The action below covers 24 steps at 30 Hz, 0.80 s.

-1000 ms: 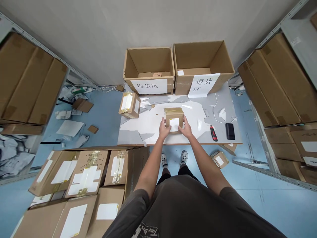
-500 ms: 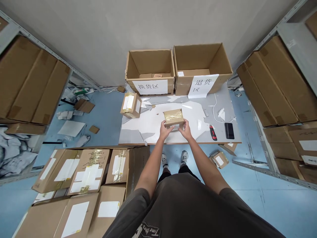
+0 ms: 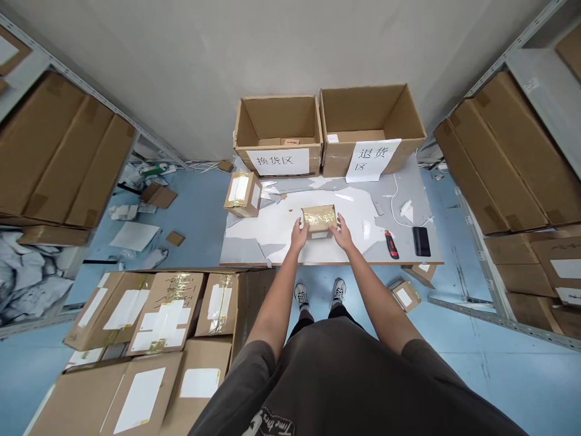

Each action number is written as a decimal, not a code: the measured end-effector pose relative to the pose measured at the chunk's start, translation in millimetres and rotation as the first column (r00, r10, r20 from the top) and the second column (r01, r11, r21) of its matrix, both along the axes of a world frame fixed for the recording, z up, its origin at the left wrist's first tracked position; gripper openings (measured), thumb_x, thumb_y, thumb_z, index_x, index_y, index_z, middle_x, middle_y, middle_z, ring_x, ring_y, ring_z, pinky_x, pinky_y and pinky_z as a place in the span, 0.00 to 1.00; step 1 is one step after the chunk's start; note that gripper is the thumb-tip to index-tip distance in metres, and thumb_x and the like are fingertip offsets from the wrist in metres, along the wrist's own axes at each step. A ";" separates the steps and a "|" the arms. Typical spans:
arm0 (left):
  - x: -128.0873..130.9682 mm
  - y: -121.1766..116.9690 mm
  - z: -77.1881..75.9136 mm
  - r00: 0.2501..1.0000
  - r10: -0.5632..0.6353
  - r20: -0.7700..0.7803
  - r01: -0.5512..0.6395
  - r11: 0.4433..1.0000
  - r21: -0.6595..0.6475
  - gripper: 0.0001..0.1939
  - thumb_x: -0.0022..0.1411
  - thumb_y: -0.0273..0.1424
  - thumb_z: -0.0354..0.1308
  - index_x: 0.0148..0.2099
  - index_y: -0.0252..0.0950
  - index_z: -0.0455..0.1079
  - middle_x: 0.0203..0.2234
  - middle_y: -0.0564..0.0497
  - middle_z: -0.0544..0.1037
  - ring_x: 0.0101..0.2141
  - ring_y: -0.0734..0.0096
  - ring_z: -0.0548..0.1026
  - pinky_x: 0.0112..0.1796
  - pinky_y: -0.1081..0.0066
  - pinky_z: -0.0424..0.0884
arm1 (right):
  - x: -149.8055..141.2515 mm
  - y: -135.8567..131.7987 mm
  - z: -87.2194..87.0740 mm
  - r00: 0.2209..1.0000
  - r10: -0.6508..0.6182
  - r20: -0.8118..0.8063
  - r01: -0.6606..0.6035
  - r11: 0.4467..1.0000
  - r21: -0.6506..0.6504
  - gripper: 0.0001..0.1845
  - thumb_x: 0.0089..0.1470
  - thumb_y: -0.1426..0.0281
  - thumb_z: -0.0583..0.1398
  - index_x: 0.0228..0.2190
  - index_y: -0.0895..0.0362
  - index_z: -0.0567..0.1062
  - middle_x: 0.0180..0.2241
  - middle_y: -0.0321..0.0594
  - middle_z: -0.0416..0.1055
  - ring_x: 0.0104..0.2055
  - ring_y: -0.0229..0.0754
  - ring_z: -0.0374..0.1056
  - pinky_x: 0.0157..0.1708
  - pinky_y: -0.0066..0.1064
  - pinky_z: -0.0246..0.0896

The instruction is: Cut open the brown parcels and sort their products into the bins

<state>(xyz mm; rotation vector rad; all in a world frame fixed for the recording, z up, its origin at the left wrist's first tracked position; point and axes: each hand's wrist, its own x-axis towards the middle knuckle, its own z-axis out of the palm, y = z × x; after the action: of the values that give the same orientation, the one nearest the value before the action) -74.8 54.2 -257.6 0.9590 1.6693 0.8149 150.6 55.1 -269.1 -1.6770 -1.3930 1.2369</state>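
Observation:
A small cardboard box [image 3: 319, 219] with shiny clear tape across its top is at the front middle of the white-covered table [image 3: 272, 221]. At its left end is my left hand [image 3: 299, 234], thumb and fingers against the side. My right hand [image 3: 342, 232] grips the opposite end, its fingertips overlapping the front corner. Part of a white label shows on the front face. To the right lie a red and black box cutter [image 3: 391, 244] and a black phone [image 3: 421, 241].
Two large open cartons [image 3: 278, 124] [image 3: 372, 115] with handwritten paper signs stand along the table's back. A taped box [image 3: 244, 194] sits at the left edge. Stacked labelled boxes [image 3: 166, 312] fill the lower left. Shelves with cartons [image 3: 508, 151] flank both sides. A white cable [image 3: 394, 203] curls at right.
The small box has been tipped back, so more of its taped top and less of its front shows. My hands have moved slightly outward along its ends. The camera view has shifted a little.

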 end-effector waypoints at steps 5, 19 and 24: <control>-5.0 34.5 1.6 0.991 -0.107 -0.082 0.097 0.989 -0.109 0.41 0.71 0.57 0.58 0.77 0.39 0.63 0.70 0.38 0.72 0.69 0.46 0.69 0.67 0.58 0.62 | -2.1 35.6 9.1 0.997 -0.027 0.075 0.032 0.997 -0.067 0.46 0.63 0.43 0.57 0.74 0.51 0.62 0.72 0.49 0.65 0.67 0.64 0.70 0.72 0.59 0.56; 5.7 24.6 -18.2 0.982 -0.012 0.189 -0.009 0.994 0.108 0.42 0.64 0.37 0.69 0.75 0.42 0.59 0.64 0.39 0.76 0.55 0.56 0.80 0.60 0.56 0.72 | -1.0 24.5 14.3 0.993 -0.052 -0.109 0.055 0.998 0.027 0.37 0.54 0.47 0.66 0.60 0.47 0.67 0.56 0.44 0.79 0.57 0.54 0.75 0.60 0.49 0.69; 9.7 14.7 -23.5 0.949 0.012 0.314 -0.098 0.961 0.258 0.32 0.62 0.38 0.72 0.64 0.40 0.64 0.59 0.38 0.79 0.59 0.57 0.78 0.62 0.54 0.72 | -1.5 16.3 14.2 0.975 -0.159 -0.154 0.166 0.986 0.034 0.28 0.56 0.38 0.62 0.42 0.47 0.68 0.49 0.43 0.79 0.56 0.53 0.74 0.58 0.44 0.68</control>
<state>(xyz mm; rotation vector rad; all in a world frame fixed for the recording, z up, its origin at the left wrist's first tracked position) -65.1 68.8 -281.1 0.9152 1.3381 1.1920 149.1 71.4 -255.0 -1.5964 -1.1620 1.2019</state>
